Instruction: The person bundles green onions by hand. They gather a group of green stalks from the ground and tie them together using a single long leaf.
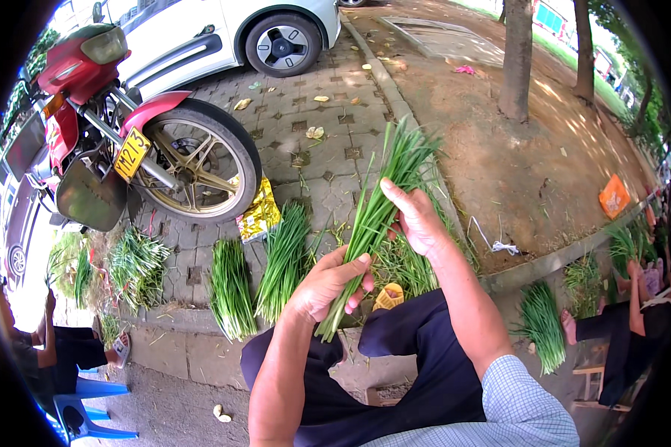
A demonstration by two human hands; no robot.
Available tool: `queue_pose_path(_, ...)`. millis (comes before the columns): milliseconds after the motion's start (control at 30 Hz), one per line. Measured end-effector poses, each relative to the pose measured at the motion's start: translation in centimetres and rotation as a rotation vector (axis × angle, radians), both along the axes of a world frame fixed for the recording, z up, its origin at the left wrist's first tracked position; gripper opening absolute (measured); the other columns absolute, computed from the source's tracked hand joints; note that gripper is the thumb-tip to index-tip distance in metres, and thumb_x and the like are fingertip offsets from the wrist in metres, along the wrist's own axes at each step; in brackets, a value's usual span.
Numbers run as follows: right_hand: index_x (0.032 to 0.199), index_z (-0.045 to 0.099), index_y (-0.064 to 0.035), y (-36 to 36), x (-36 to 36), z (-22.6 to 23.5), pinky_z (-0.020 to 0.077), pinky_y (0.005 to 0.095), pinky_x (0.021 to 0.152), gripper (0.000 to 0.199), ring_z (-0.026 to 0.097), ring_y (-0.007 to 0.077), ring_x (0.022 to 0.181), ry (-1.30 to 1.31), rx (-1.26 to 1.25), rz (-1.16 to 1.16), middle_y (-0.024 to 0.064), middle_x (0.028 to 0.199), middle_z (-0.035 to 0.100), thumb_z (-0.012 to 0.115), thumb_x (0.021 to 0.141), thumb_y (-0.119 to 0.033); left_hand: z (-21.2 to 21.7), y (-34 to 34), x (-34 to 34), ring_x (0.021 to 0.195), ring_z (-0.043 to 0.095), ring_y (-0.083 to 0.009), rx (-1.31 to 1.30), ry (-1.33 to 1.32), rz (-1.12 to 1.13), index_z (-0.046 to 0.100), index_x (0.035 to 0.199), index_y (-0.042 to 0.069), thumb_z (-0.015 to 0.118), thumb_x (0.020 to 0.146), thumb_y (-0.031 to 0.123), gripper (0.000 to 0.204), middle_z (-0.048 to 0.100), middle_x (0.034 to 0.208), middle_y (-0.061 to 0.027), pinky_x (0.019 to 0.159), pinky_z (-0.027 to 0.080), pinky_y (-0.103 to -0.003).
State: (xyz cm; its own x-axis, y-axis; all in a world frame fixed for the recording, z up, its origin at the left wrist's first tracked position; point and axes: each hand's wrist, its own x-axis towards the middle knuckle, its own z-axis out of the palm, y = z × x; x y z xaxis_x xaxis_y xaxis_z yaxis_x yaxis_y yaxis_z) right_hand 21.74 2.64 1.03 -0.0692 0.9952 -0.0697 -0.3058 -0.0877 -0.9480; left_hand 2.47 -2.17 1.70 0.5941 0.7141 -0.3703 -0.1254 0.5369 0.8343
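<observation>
A bunch of green chives (373, 216) slants across the middle, above my knees, with its leaf tips up and to the right. My left hand (328, 284) is closed around its lower stalks, thumb lying along them. Higher up, my right hand (419, 220) pinches the leaves between thumb and fingers; part of its grip is hidden by the hand itself. Beyond my left hand, two neat bundles of chives, one shorter (231, 290) and one longer (285, 257), lie on the paving. Behind the held bunch spreads a loose heap of chives (406, 268).
A red motorcycle (194, 149) stands at left, a yellow foil bag (261, 212) by its wheel. More chives (138, 268) lie left; another bundle (542, 328) lies right. People sit at both sides, one near a blue stool (89, 406). A kerb (529, 276) borders bare soil.
</observation>
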Motion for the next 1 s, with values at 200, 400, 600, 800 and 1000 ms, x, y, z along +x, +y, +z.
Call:
queue_pose_path(200,0.086,0.063,-0.0038,-0.2,1.4,0.9,0.0413,0.0185,0.038,0.048,0.059,0.0089,0.055,-0.128,-0.101,0.217,0.0056,0.074,0.065,0.065,0.082,-0.052,0.0,0.1,-0.3,0.041,0.046,-0.0120,-0.018,-0.029,0.098,0.053,0.110,0.004,0.054,0.094,0.025,0.026,0.057,0.068,-0.0064,0.037,0.034,-0.024)
queue_pose_path(400,0.084,0.065,-0.0013,-0.2,2.2,0.5,0.0397,0.0180,0.037,0.030,0.052,0.0047,0.046,-0.254,-0.029,0.383,0.0031,0.064,0.062,0.067,0.086,-0.031,0.4,0.3,-0.8,0.039,0.043,-0.0111,-0.059,-0.097,0.171,0.056,0.104,0.006,0.056,0.093,0.023,0.021,0.056,0.065,-0.0047,0.035,0.031,-0.023)
queue_pose_path(600,0.086,0.065,-0.0010,0.2,2.9,0.3,0.0367,0.0168,0.037,0.023,0.048,0.0035,0.043,-0.091,-0.049,0.287,0.0000,0.059,0.058,0.064,0.089,-0.024,0.9,0.4,-1.4,0.038,0.043,-0.0110,-0.057,-0.108,0.190,0.057,0.104,0.005,0.057,0.092,0.023,0.022,0.055,0.064,-0.0054,0.034,0.032,-0.023)
queue_pose_path(800,0.081,0.063,-0.0032,1.0,3.5,-0.4,0.0408,0.0182,0.037,0.021,0.051,0.0048,0.044,0.124,-0.021,0.135,0.0018,0.061,0.060,0.065,0.088,-0.023,0.8,0.4,-1.8,0.037,0.041,-0.0134,-0.028,-0.086,0.226,0.055,0.110,-0.003,0.054,0.092,0.020,0.029,0.055,0.063,-0.0079,0.035,0.032,-0.025)
queue_pose_path(1000,0.078,0.063,-0.0073,2.1,4.1,-1.6,0.0420,0.0191,0.038,0.020,0.052,0.0045,0.044,0.208,-0.024,-0.086,0.0006,0.061,0.060,0.067,0.087,-0.025,0.6,0.5,-2.0,0.036,0.040,-0.0134,-0.035,-0.095,0.224,0.056,0.108,-0.003,0.053,0.093,0.020,0.028,0.055,0.062,-0.0077,0.035,0.032,-0.025)
